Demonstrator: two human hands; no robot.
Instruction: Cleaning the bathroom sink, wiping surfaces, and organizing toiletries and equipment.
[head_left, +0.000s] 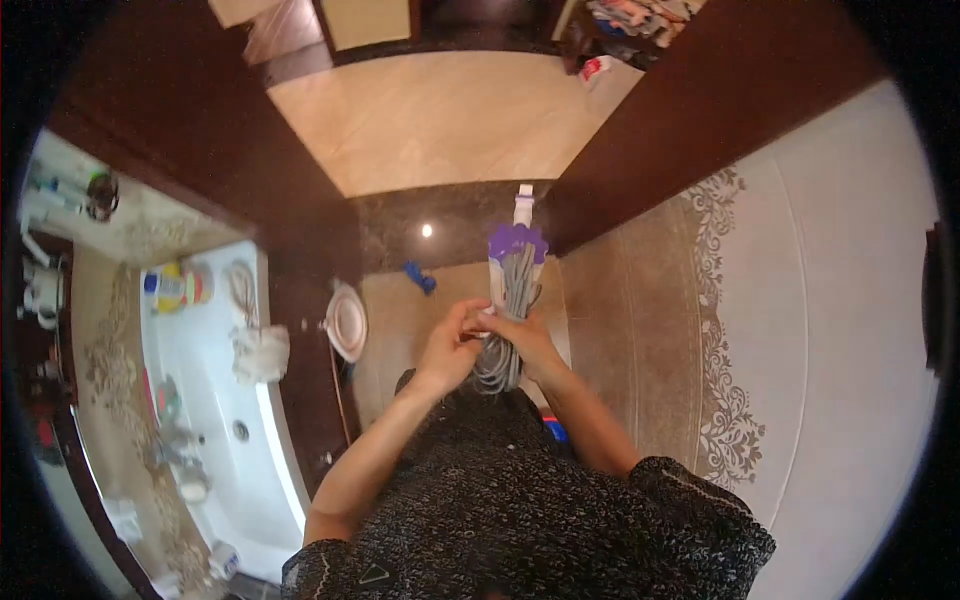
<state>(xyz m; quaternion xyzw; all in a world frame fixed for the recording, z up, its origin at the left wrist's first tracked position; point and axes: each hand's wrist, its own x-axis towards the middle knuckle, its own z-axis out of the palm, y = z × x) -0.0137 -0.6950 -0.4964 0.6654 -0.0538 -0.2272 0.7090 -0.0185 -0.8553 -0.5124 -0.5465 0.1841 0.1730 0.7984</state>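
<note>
A coiled grey cord (517, 289) hangs in long loops against a white and purple appliance part (519, 238), held upright in front of my body. Its narrow white end (525, 196) points away from me. My right hand (529, 341) wraps the cord bundle from the right, with its thumb laid across the front. At the bundle's left side, my left hand (454, 341) has its fingers curled in against the cord, close to the right thumb. A small white bit shows between the hands; what it is cannot be made out.
A white washbasin (247, 472) on a dark cabinet stands at left, with bottles (172, 289) and a cloth (260, 354) on it. Dark door panels (675, 142) flank the doorway. A blue object (418, 277) lies on the floor near the dark threshold (457, 225). Tiled wall (825, 315) runs along the right.
</note>
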